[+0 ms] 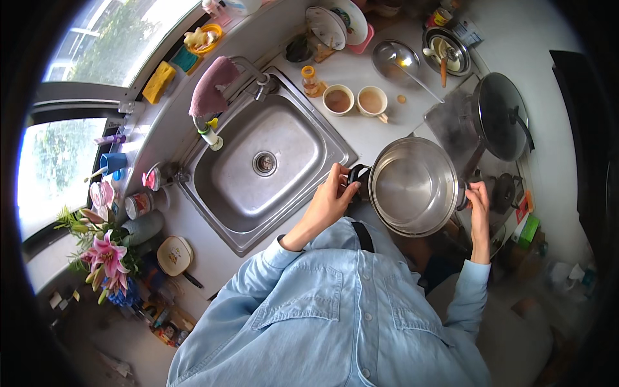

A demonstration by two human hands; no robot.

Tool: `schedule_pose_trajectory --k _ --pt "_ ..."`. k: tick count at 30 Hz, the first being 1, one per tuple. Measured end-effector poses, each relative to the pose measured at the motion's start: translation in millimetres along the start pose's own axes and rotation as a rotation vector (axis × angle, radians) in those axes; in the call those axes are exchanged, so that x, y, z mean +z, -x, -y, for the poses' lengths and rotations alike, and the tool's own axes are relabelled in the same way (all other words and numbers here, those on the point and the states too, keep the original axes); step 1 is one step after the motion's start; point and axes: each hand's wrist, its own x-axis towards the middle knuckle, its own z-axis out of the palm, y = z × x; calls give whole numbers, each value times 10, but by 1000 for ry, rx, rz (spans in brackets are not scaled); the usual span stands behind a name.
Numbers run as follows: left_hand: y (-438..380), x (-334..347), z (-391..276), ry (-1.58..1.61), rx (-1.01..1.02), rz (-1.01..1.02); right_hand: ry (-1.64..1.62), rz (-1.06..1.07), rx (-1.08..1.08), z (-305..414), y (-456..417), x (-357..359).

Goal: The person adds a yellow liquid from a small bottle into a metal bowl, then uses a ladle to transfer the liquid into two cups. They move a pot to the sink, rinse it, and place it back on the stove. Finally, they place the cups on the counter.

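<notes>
A stainless steel pot (pixel 411 186) with two black side handles is held up in front of my body, over the counter's front edge. My left hand (pixel 333 191) grips its left handle (pixel 357 180). Around the opposite handle, the fingers of my right hand (pixel 478 200) are closed. Shiny bare metal shows inside the pot; whether clear water lies in it I cannot tell. Left of the pot is a stainless steel sink (pixel 227 213) with a round drain (pixel 264 163). Behind the pot stand two mugs of brown drink, the left mug (pixel 338 99) and the right mug (pixel 372 101).
A lidded pan (pixel 502 116) sits on the steaming stove at right. Beyond the mugs lie a metal ladle (pixel 418 80), a steel bowl (pixel 387 53) and a yellow-capped bottle (pixel 309 80). A pink cloth (pixel 213 87) hangs over the faucet (pixel 261 89). Lilies (pixel 109 256) stand at left.
</notes>
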Motion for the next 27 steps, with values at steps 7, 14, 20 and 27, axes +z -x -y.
schedule_pose_trajectory --k 7,14,20,27 --pt "13 21 -112 -103 -12 148 -65 -129 20 -377 505 -96" --pt "-59 9 -46 -108 20 183 -63 -222 66 -431 730 -2" --pt "-149 -112 54 -113 40 154 -111 -208 44 -392 671 186" --pt "-301 -427 256 -126 -22 37 -166 -142 63 -493 226 531"
